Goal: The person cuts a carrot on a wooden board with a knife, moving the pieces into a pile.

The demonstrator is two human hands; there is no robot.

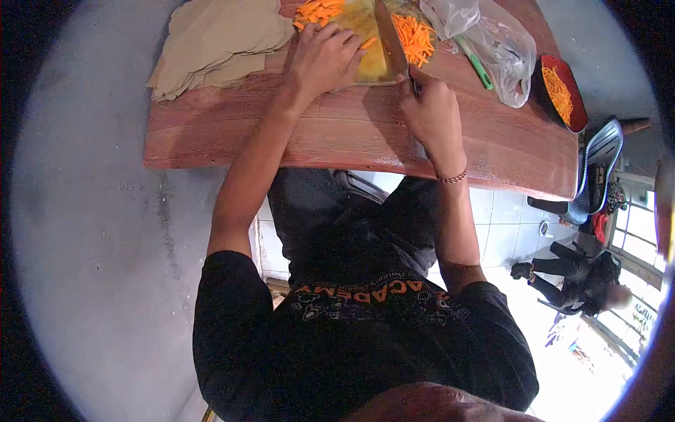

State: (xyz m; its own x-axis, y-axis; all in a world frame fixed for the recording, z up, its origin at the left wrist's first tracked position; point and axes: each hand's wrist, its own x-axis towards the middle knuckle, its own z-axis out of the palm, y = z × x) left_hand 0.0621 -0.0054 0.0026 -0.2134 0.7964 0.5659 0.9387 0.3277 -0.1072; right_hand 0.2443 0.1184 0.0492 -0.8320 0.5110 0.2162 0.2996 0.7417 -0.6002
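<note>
My right hand [432,112] is closed round the handle of a knife [391,39], whose blade lies over a yellowish cutting board [373,67]. On the board's left part my left hand [327,56] is bent over with its fingers together on a carrot piece [368,43], which sticks out beside the fingertips towards the blade. Thicker carrot sticks [320,11] lie just beyond my left hand. Right of the knife is a pile of thin carrot strips [415,40].
Brown paper sheets [218,42] cover the wooden table's [211,133] left end. To the right are a clear plastic bag [503,56], a green-handled tool [478,67] and a dark red dish [576,105] of carrot strips. A person [587,278] is in the background near a chair [601,162].
</note>
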